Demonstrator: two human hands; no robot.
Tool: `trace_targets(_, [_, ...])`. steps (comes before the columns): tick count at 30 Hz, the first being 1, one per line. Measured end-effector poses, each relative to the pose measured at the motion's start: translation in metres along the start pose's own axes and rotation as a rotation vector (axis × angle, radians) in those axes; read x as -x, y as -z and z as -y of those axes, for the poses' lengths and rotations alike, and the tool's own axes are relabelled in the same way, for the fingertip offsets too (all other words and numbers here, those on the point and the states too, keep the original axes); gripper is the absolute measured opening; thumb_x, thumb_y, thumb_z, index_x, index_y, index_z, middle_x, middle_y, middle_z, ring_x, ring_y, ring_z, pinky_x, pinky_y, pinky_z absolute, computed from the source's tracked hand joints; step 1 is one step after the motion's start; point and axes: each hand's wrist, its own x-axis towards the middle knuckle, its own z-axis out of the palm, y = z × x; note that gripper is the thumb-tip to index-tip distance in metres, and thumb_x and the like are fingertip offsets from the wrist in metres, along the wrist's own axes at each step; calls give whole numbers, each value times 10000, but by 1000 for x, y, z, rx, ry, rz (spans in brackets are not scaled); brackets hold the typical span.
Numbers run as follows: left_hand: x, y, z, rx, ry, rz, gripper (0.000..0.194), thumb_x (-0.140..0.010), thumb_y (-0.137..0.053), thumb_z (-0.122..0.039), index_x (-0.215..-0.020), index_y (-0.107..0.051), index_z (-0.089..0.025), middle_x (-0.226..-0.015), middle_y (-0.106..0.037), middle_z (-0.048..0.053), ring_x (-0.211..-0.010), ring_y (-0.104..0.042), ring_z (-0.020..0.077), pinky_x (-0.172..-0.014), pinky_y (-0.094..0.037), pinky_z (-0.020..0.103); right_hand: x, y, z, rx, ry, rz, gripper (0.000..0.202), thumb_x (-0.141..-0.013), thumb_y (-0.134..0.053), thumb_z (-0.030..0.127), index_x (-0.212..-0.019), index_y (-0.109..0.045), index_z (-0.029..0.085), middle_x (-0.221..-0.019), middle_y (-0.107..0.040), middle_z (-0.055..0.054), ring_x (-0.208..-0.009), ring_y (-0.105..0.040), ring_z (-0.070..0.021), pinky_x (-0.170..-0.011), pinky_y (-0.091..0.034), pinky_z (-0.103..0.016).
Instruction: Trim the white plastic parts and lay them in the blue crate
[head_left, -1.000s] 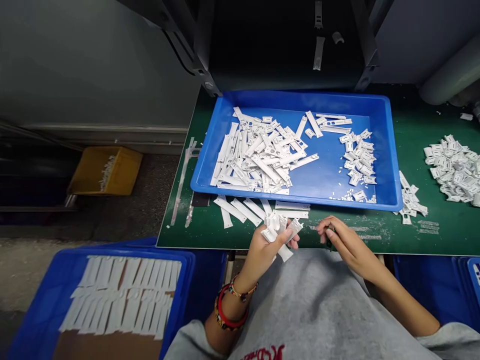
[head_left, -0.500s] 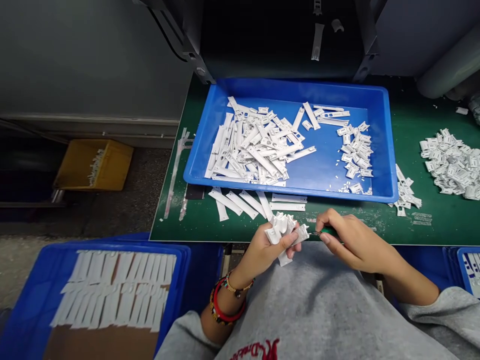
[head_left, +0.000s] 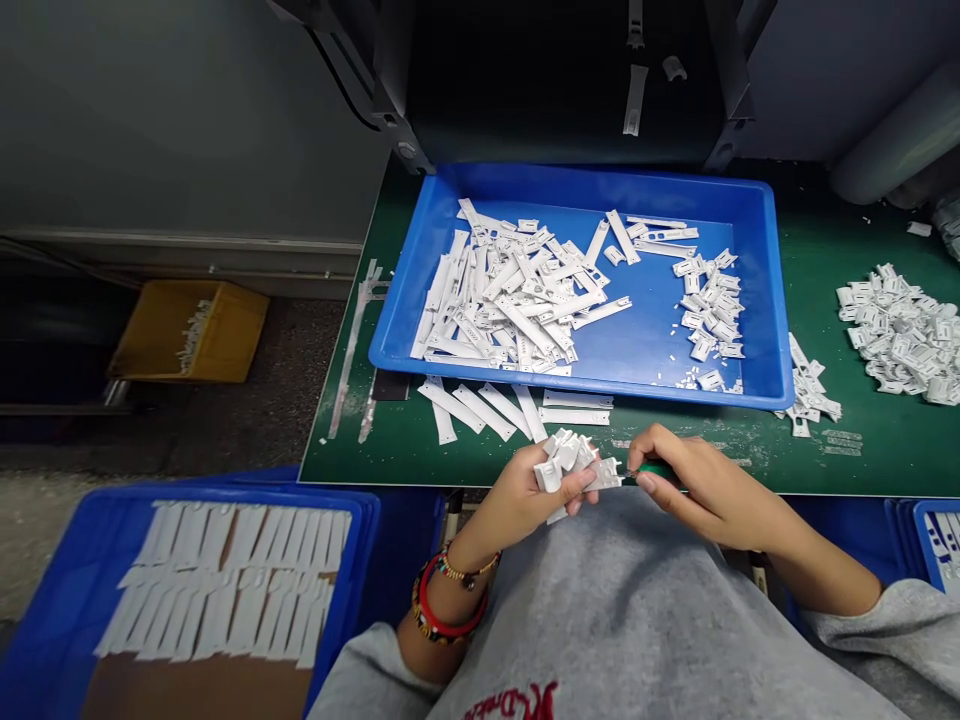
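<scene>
White parts (head_left: 568, 457) and green tool (head_left: 660, 470)
Parts bunched, fanned upward above the table edge; tool's tip touches the rightmost part.

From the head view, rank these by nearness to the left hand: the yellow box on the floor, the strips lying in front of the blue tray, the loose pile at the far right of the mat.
1. Strips in front of the blue tray: just beyond the left hand.
2. Loose pile: far right on the green mat.
3. Yellow box: on the floor, far left.
</scene>
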Motion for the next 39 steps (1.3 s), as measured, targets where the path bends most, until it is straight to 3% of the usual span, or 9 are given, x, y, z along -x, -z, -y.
trace_targets(13, [-1,-1,3,1,7,44,310,-753,-684,-448,-827,-592,-162,-587,-605,-5,-458,-479,88,-466,-403,227,3,-1,7,-133,-82,-62,94,-960,-479,309,-1002,-499,228,-935,-629,-48,-780,-594,-159,-669,-476,-259])
trace_targets(22, [0,0,3,-65,-6,54,265,-778,-659,-422,-811,-587,-170,-603,-611,5,-480,-493,98,-474,-403,231,7,-24,3,184,-120,-424,142,-968,-452,311,-1038,-537,221,-932,-647,-87,-831,-620,-218,-728,-488,-338])
trace_targets(25, [-1,-2,3,-57,-7,18,273,-770,-661,-430,-816,-579,-174,-605,-602,-4,-482,-489,97,-465,-398,228,7,-25,2,93,-87,-380,183,-988,-360,256,-1050,-529,222,-920,-647,-76,-817,-622,-197,-716,-485,-313])
trace_targets(28, [-2,-3,3,-63,-4,11,272,-764,-665,-426,-816,-582,-172,-601,-601,-6,-479,-490,97,-458,-396,225,8,-25,6,40,-18,-293,232,-981,-293,205,-890,-506,219,-758,-598,-31,-675,-573,-162,-613,-435,-270])
trace_targets(33, [-3,-4,3,-103,-49,13,229,-780,-656,-381,-804,-599,-161,-597,-608,-1,-483,-506,104,-481,-420,233,4,-28,13,162,34,-242,201,-949,-365,240,-782,-472,212,-661,-528,4,-573,-475,-137,-534,-334,-249])
trace_targets(39, [-2,-4,12,-206,-100,-23,221,-832,-599,-378,-773,-591,-165,-609,-584,-5,-522,-513,110,-529,-429,241,1,-33,8,303,64,-272,241,-943,-364,206,-722,-462,209,-619,-514,11,-542,-450,-129,-523,-285,-250])
